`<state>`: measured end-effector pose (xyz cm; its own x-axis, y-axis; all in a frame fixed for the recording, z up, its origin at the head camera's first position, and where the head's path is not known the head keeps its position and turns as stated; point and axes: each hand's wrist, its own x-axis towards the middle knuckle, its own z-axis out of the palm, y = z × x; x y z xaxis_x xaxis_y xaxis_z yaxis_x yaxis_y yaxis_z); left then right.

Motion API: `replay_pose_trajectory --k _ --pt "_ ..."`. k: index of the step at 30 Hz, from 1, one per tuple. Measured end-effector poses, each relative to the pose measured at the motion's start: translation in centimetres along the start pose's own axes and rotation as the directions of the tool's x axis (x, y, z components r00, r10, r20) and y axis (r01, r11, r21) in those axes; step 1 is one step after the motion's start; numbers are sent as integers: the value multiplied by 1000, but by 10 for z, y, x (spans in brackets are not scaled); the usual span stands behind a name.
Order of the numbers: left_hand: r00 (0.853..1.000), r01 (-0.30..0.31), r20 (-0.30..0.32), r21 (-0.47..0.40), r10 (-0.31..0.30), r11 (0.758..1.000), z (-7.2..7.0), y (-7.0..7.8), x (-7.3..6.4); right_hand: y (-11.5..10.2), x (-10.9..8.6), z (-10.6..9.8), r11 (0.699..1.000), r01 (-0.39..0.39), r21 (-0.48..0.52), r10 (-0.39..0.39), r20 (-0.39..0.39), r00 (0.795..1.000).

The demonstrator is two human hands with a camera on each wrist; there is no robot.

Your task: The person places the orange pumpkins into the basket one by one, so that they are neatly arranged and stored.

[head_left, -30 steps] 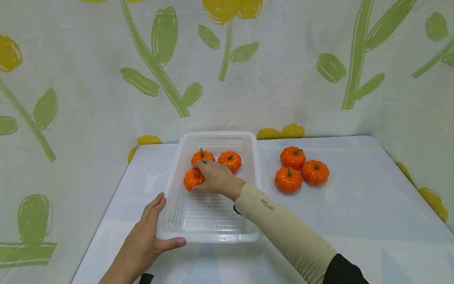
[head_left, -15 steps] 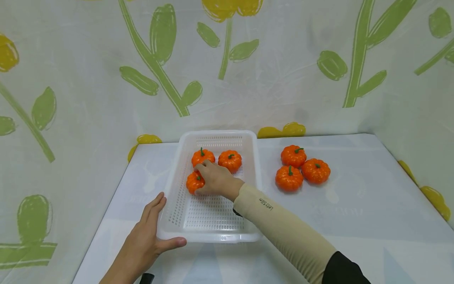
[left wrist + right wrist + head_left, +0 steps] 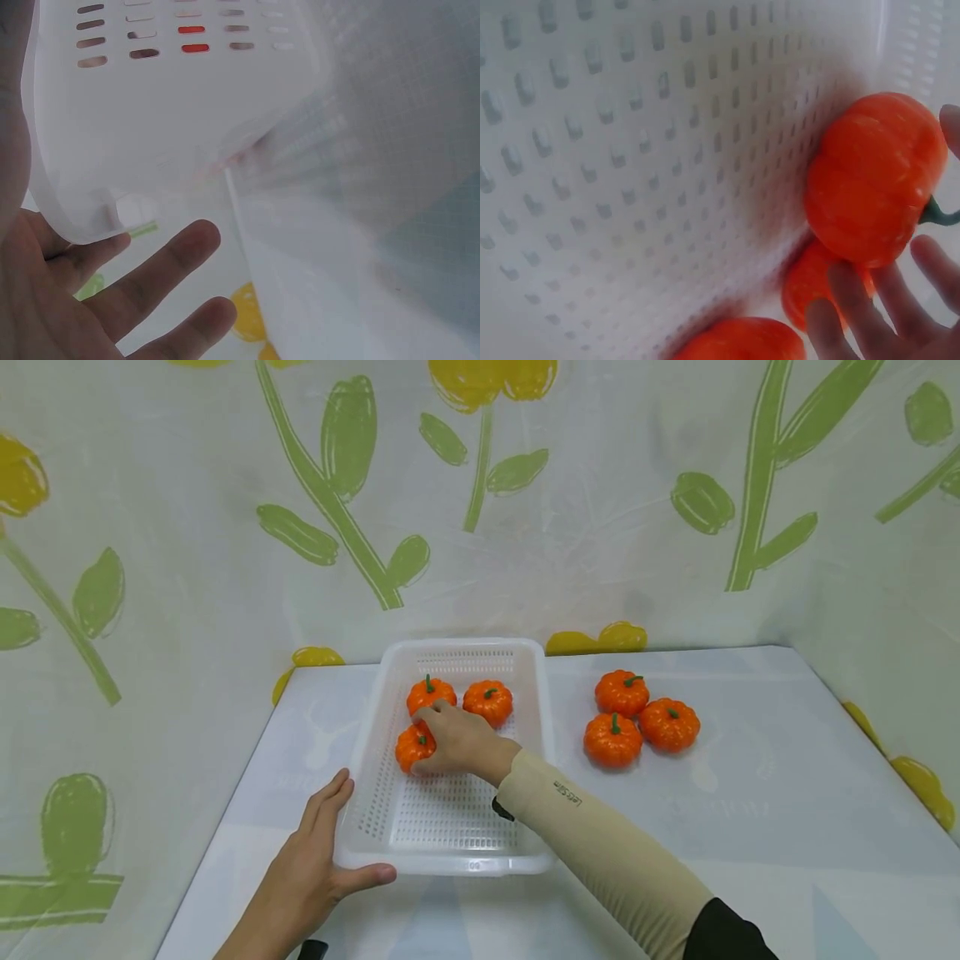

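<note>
In the head view a white plastic basket (image 3: 442, 866) with slotted walls stands on the table. My left hand (image 3: 309, 858) is at its front left corner, fingers straight along the side and thumb beside the front rim. The left wrist view has these fingers (image 3: 154, 281) spread below the basket's edge. Inside the basket my right hand (image 3: 463, 742) holds a small orange pumpkin (image 3: 412, 750) between thumb and fingers. Two more pumpkins lie behind it, one at the back left (image 3: 430, 693) and one to its right (image 3: 489, 702). The held pumpkin (image 3: 874, 176) looms large in the right wrist view.
To the right of the basket, several pumpkins would overstate it: three sit clustered, at the back (image 3: 622, 692), front (image 3: 612, 742) and right (image 3: 670, 725). A flower-printed curtain (image 3: 570, 543) rises behind the white table (image 3: 750, 793).
Over the last second my right hand and the pumpkin in it have shifted slightly right and toward me inside the basket. The left hand stays at the corner.
</note>
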<state>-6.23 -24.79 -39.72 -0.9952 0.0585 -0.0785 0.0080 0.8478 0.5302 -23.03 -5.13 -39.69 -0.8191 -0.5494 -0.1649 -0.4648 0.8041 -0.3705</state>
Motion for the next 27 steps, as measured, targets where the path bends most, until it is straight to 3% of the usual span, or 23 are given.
replay_pose_trajectory --k 8,13,21,27 --pt "1000 -20 -20 15 20 1000 0 1 -1 -3 -6 -9 999 32 37 -30 -51 998" --pt "999 -32 -28 13 32 999 0 0 -2 -9 -14 -17 993 97 69 -89 -114 990" --pt "1000 -12 -16 10 12 1000 1 1 -2 -22 -32 -44 972 230 42 -215 -234 948" --pt "1000 7 0 16 -7 1000 0 2 -1 -26 -54 -66 959 280 47 -255 -287 923"
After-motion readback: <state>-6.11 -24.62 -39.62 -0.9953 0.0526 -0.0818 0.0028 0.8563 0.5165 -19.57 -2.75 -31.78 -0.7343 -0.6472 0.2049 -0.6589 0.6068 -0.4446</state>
